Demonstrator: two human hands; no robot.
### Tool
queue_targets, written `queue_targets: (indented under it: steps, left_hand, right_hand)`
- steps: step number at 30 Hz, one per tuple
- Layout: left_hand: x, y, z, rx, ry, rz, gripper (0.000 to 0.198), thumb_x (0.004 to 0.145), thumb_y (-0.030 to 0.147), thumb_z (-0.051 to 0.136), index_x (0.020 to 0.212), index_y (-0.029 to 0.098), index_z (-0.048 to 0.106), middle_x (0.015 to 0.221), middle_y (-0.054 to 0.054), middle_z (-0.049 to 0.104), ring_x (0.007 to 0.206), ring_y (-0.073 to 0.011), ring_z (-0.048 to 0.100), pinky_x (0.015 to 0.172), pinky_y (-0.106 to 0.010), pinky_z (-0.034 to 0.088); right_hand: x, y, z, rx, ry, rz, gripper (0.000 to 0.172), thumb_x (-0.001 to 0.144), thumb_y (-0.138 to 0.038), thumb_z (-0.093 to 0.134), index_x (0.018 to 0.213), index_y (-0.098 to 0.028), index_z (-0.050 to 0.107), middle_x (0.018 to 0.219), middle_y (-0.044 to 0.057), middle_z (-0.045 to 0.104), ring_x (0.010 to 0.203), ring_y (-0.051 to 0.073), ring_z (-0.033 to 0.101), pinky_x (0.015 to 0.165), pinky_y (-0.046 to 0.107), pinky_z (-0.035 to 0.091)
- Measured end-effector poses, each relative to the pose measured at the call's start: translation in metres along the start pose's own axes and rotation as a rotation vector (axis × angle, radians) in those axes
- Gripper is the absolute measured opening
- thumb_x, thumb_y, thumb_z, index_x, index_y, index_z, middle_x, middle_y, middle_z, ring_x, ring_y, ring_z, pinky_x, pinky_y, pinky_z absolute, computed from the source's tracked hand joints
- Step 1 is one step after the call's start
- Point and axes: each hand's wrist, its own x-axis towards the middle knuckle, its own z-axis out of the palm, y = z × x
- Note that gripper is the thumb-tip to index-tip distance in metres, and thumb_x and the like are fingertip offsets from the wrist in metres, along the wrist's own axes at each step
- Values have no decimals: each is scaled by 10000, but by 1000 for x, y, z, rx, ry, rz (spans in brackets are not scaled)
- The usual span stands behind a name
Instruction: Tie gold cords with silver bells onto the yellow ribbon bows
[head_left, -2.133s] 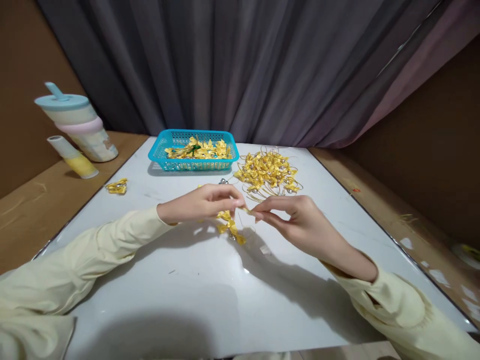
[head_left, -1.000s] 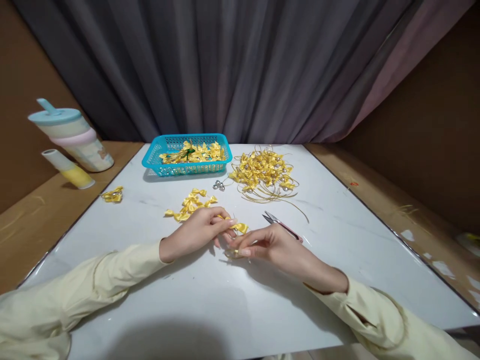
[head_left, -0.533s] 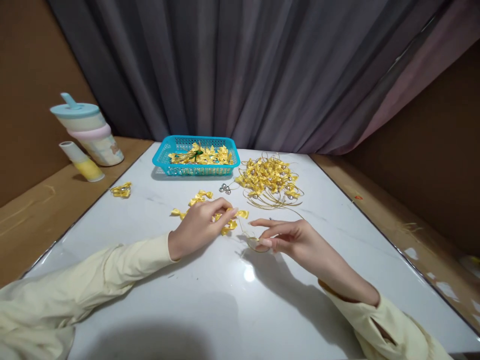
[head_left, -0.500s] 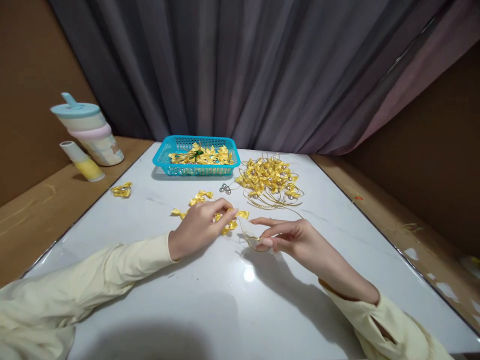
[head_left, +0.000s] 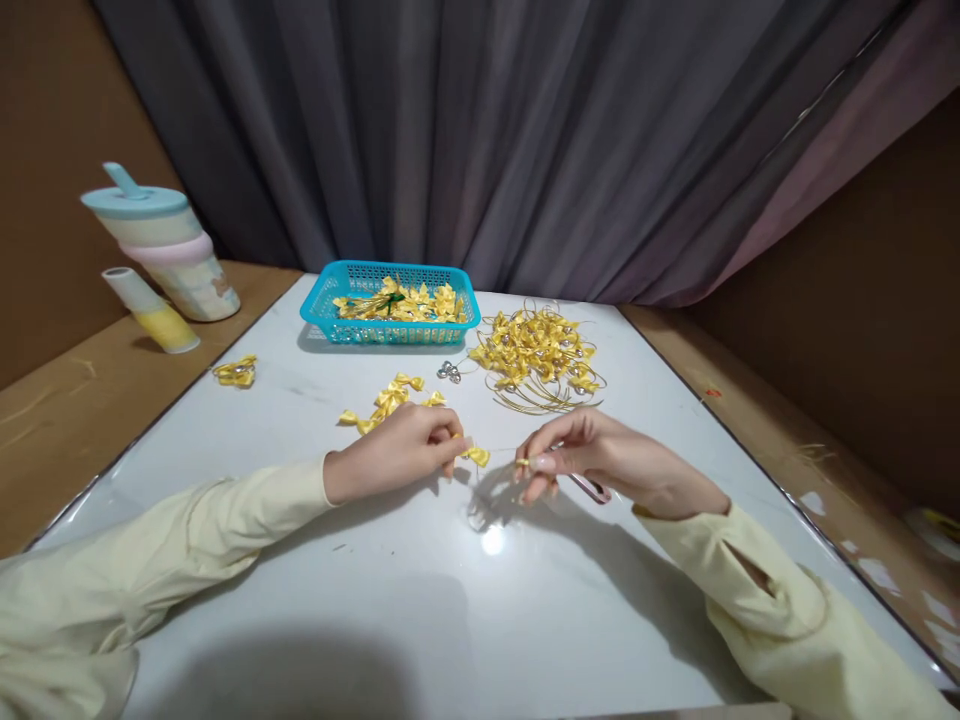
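Note:
Near the table's middle, my left hand [head_left: 409, 442] pinches a yellow ribbon bow [head_left: 477, 456], which sticks out past the thumb and fingertip. To its right my right hand [head_left: 592, 455] is closed on a gold cord [head_left: 523, 462], of which only a short bit shows at the fingertips. A thin strand runs between the two hands. Partly hidden below my right hand lies a pinkish tool [head_left: 592, 488], its kind unclear. Several loose yellow bows [head_left: 390, 398] lie just beyond my left hand. Small silver bells or beads [head_left: 448, 371] sit behind them.
A blue plastic basket [head_left: 315, 318] holding yellow bows stands at the back. Right of it is a pile of bows with gold cords [head_left: 536, 345]. A small yellow bundle [head_left: 236, 372] lies at left. A lidded tumbler [head_left: 169, 250] and a white-yellow tube [head_left: 154, 312] stand beyond the left edge.
My left hand has drawn the yellow bow slightly down, away from the loose bows. My right hand has risen a little, and its fingers have closed in. The pinkish tool now shows beneath it.

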Motion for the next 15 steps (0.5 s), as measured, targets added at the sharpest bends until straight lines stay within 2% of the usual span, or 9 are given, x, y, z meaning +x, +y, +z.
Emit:
queue_targets:
  steps: [4,7,12,15]
  left_hand:
    - [0,-3,2,-225,-184,-20,281,848,408,518,748,151,575,642,-11,676,462,-76,437,485,-199,347]
    - [1,-7,6,-365,-257,-13,283,844,429,526,787,154,560,666,-13,679,456,-70,436,463,-192,341]
    - [0,-7,12,-517,-328,-57,303,814,434,583,748,139,562,682,-25,693,443,-50,445,437,-179,321]
    - [0,-8,16,-621,-347,-112,297,783,415,627,740,129,562,657,-34,690,454,-57,480,429,-179,335]
  right_hand:
    - [13,-12,-25,-110,-27,40,210,661,-302,761,742,-113,718,695,67,721,664,160,676,624,252,479]
    - [32,-10,-36,-129,-73,75,218,630,-285,772,758,-114,724,707,62,723,660,168,682,655,274,491]
    - [55,-3,-34,-142,-98,149,240,563,-280,789,704,-100,714,637,62,712,579,154,664,600,261,486]
    - [60,-2,-31,-192,-125,158,252,577,-289,774,724,-92,717,614,68,706,580,158,660,597,260,479]
